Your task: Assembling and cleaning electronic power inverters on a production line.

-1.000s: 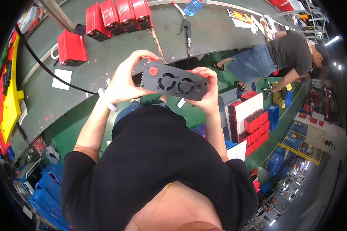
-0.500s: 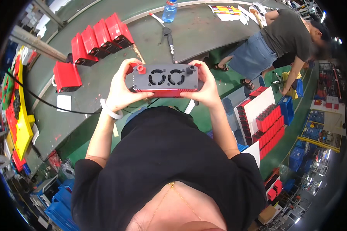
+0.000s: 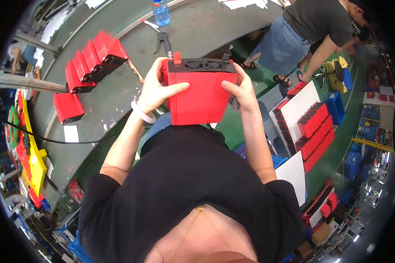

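Observation:
Between my two hands I hold a red finned metal box (image 3: 196,98), which looks like a power inverter. Its black end panel, with round fan slots, a red terminal and a black one, faces away from me at the top. My left hand (image 3: 157,87) grips the left side, thumb lying on the broad red face. On the opposite side my right hand (image 3: 245,93) clasps it, thumb also on the face. The fingers behind the box are partly hidden. Several similar red boxes (image 3: 94,59) stand in a row on the workbench (image 3: 136,41), with another red box (image 3: 69,108) nearer.
An air blow gun (image 3: 163,42) and a blue-tinted bottle (image 3: 161,14) are at the bench's far side. To the right, a co-worker (image 3: 320,30) bends over near stacked red boxes (image 3: 316,140) and a blue bin (image 3: 335,108). A yellow board (image 3: 37,168) stands at left.
The inverter has tilted in my hands: its fan panel turned away, and the broad red face now shows. The view has shifted a little, and the co-worker's arms have moved.

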The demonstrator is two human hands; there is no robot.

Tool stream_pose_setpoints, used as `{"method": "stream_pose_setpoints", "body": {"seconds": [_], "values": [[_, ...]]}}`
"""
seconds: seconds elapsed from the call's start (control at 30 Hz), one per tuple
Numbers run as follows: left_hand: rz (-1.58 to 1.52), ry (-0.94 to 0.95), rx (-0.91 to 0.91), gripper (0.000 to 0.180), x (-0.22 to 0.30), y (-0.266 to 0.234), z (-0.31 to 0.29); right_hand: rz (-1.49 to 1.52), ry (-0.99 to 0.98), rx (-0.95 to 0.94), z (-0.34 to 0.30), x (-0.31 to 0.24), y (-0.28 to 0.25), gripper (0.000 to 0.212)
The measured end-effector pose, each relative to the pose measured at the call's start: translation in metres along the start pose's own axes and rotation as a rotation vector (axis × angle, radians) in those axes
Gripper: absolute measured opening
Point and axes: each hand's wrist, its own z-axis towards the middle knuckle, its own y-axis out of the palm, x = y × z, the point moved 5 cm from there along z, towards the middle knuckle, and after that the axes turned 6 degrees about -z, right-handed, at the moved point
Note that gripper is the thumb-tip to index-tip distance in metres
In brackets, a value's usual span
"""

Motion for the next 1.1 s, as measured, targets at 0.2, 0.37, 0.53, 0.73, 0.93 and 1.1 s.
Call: {"method": "stream_pose_setpoints", "body": {"seconds": [0.2,0.37,0.53,0.73,0.93,1.1], "values": [[-0.208,-0.118,-0.067,0.051,-0.022,0.017,0.021,-0.011,0.029,0.102,0.000,-0.004,-0.020,0.062],[-0.231,-0.145,-0.094,0.049,-0.026,0.020,0.040,-0.006,0.088,0.115,0.007,0.001,-0.030,0.063],[-0.321,-0.230,-0.072,0.048,-0.032,0.013,0.057,-0.041,0.071,0.166,0.019,0.001,-0.027,0.055],[-0.572,-0.326,0.077,0.047,-0.057,-0.002,0.086,-0.360,-0.039,0.577,0.006,-0.023,-0.072,0.037],[-0.566,-0.183,0.056,0.044,-0.036,-0.010,0.117,-0.251,0.252,0.681,-0.049,0.050,-0.094,0.031],[-0.590,-0.143,0.084,0.043,-0.037,-0.001,0.131,0.236,0.149,0.388,0.007,0.093,-0.029,0.048]]}}
